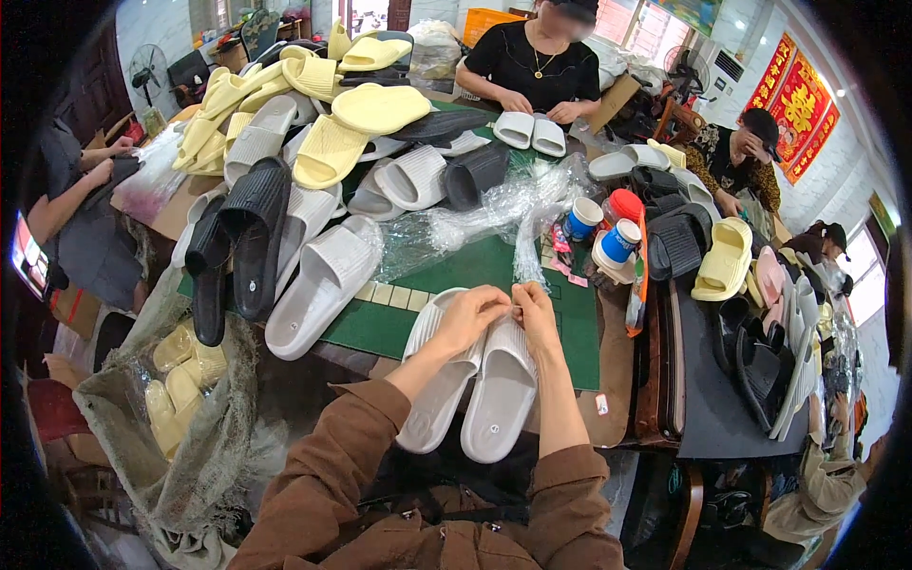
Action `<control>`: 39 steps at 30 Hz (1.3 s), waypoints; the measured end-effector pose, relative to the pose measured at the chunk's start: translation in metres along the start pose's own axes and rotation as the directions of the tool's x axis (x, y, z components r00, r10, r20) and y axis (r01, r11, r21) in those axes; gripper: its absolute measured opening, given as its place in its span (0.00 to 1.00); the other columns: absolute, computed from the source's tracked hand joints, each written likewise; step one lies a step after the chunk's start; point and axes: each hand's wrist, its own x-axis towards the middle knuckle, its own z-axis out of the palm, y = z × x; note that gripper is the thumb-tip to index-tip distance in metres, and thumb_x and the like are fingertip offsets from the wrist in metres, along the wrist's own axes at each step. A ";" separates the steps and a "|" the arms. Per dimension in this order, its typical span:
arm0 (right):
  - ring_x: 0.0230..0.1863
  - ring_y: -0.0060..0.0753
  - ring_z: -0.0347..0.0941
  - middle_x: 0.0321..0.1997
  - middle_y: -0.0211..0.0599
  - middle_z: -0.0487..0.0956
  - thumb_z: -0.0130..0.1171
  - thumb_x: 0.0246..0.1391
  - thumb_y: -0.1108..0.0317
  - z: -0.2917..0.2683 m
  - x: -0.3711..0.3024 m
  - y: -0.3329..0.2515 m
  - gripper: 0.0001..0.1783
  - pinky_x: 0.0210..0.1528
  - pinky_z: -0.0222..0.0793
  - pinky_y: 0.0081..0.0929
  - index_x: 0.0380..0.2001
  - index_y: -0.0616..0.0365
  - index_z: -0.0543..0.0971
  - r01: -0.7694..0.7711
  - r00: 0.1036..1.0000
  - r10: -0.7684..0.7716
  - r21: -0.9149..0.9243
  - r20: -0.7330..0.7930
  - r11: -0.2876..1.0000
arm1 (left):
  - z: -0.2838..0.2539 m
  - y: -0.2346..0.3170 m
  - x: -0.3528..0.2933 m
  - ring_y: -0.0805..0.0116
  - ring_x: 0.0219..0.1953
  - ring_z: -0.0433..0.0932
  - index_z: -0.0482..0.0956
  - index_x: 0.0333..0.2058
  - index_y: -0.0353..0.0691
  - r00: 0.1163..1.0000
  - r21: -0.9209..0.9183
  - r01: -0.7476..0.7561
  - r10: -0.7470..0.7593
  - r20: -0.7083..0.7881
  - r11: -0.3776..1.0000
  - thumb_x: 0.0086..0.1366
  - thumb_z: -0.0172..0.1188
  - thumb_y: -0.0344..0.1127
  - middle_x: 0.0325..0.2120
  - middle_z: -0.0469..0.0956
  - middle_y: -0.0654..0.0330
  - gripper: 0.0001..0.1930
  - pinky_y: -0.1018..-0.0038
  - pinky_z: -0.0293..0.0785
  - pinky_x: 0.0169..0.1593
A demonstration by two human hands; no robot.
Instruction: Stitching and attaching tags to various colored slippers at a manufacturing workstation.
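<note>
A pair of light grey slide slippers lies side by side at the table's near edge, heels toward me: the left slipper [429,418] and the right slipper [498,408]. Above their straps my left hand [471,319] and my right hand [537,321] meet, thumbs and fingertips pinched together. Whatever sits between the fingertips is too small to make out. Just beyond my hands, a strip of crumpled clear plastic bags [528,249] trails across the green mat [456,268].
Yellow, grey and black slippers [328,152] are heaped at the left. Paper cups [619,243] and a red-lidded jar [624,204] stand right of the plastic. A sack [133,418] holding bagged yellow slippers is at lower left. Across the table a person [537,71] handles white slippers [530,133]; others work around.
</note>
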 end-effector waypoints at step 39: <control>0.22 0.13 0.55 0.20 0.19 0.63 0.51 0.60 0.63 0.007 -0.007 -0.007 0.09 0.25 0.50 0.14 0.27 0.54 0.70 0.104 0.992 -0.095 -0.126 0.080 0.987 | 0.001 -0.008 0.003 0.75 0.29 0.75 0.76 0.33 0.32 0.992 -0.113 0.114 -0.118 -0.032 0.987 0.61 0.57 0.29 0.27 0.78 0.61 0.05 0.77 0.70 0.36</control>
